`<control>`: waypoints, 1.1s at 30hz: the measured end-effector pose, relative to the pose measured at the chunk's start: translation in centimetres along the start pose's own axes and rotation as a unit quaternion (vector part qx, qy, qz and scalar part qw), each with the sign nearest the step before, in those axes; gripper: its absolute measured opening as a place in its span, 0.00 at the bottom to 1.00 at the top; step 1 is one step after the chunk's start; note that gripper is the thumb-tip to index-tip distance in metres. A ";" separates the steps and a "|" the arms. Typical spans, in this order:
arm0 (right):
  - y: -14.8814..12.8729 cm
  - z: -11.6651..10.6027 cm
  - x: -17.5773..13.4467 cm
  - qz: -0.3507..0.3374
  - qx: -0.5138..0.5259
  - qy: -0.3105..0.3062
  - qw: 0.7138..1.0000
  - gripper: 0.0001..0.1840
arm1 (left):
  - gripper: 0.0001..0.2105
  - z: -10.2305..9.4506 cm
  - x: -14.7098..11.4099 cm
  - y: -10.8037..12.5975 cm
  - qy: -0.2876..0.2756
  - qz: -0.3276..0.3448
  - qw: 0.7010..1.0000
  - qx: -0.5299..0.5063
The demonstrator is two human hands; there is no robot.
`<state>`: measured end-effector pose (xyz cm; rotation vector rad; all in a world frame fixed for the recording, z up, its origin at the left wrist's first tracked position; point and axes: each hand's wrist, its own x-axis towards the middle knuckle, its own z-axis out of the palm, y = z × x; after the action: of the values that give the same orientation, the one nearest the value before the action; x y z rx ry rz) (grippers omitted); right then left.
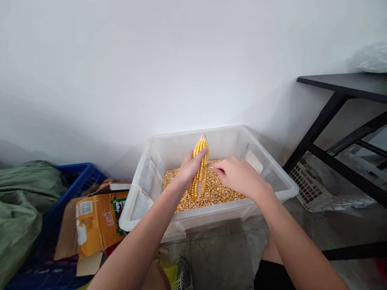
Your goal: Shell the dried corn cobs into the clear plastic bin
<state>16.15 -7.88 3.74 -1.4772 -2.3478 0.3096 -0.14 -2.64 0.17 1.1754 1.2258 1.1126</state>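
An ear of corn (199, 177) is upright in my left hand (190, 168), its pale tip pointing up and away from me. Yellow kernels cover most of the ear; a strip low on its right side is bare. My right hand (233, 173) is closed around a thin metal tool (211, 167), whose end meets the right side of the ear. Most of that tool is hidden by the fingers, so its kind does not show. Below both hands, loose corn kernels (219, 191) cover the bottom of a translucent plastic tub (270, 154).
A white wall (153, 60) rises behind the tub. To the left are an orange cardboard box (97, 222), a blue crate (54, 266) and green cloth (8, 210). At right stands a black table (357, 85) with a white basket (311, 187) beneath it. My shoes are on the floor (218, 251).
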 end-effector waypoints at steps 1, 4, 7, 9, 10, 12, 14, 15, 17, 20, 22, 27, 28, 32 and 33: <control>-0.2 0.0 -0.1 -0.005 -0.017 0.012 1.000 0.16 | 0.23 0.0 -0.1 0.0 -0.011 0.006 1.000 -0.002; -0.5 0.1 -0.1 -0.011 -0.054 0.035 0.998 0.16 | 0.20 0.0 -0.4 -0.1 -0.065 0.014 0.998 -0.011; -0.2 -0.1 0.0 0.000 -0.066 0.030 0.997 0.14 | 0.18 0.0 -0.7 -0.1 -0.097 0.004 0.995 -0.011; 0.3 -0.2 0.2 -0.002 -0.055 0.012 0.998 0.14 | 0.18 0.0 -0.7 -0.1 -0.098 -0.003 0.995 -0.010; 0.6 -0.3 0.3 -0.007 -0.046 0.002 0.999 0.14 | 0.17 0.1 -0.7 -0.1 -0.097 -0.004 0.995 -0.012; 0.8 -0.5 0.3 -0.020 -0.035 -0.009 0.999 0.15 | 0.18 0.1 -0.7 0.0 -0.095 -0.006 0.995 -0.018; 0.6 -0.7 0.3 -0.023 -0.048 -0.006 0.999 0.15 | 0.19 0.1 -0.8 0.0 -0.095 -0.010 0.995 -0.027; 0.4 -0.9 0.2 -0.022 -0.059 -0.003 0.998 0.14 | 0.20 0.1 -0.8 0.0 -0.097 -0.013 0.995 -0.029; -0.2 -1.0 0.1 -0.017 -0.081 0.002 0.997 0.14 | 0.21 0.1 -0.9 -0.1 -0.103 -0.014 0.994 -0.030; -0.8 -1.0 -0.1 -0.008 -0.114 0.006 0.993 0.13 | 0.22 0.1 -0.9 -0.4 -0.100 0.007 0.995 -0.019; -1.1 -0.8 -0.1 -0.005 -0.131 0.004 0.991 0.11 | 0.23 0.1 -0.9 -0.5 -0.079 0.015 0.997 0.003; -1.0 -0.6 0.0 -0.007 -0.131 -0.006 0.991 0.10 | 0.23 0.3 -1.0 -0.6 -0.048 0.016 0.997 0.057; -0.9 -0.5 0.0 -0.007 -0.127 -0.008 0.992 0.10 | 0.23 0.3 -1.0 -0.6 -0.053 0.018 0.997 0.059; -0.1 -0.4 0.2 -0.015 -0.078 -0.016 0.997 0.13 | 0.20 0.3 -1.1 -0.5 -0.071 0.014 0.996 0.045; 0.2 -0.4 0.3 -0.017 -0.058 -0.019 0.998 0.13 | 0.19 0.3 -1.0 -0.5 -0.076 0.006 0.996 0.037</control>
<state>16.33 -7.59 4.08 -1.4946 -2.4564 0.1970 0.10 -3.74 -0.27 1.3007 1.1519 0.9761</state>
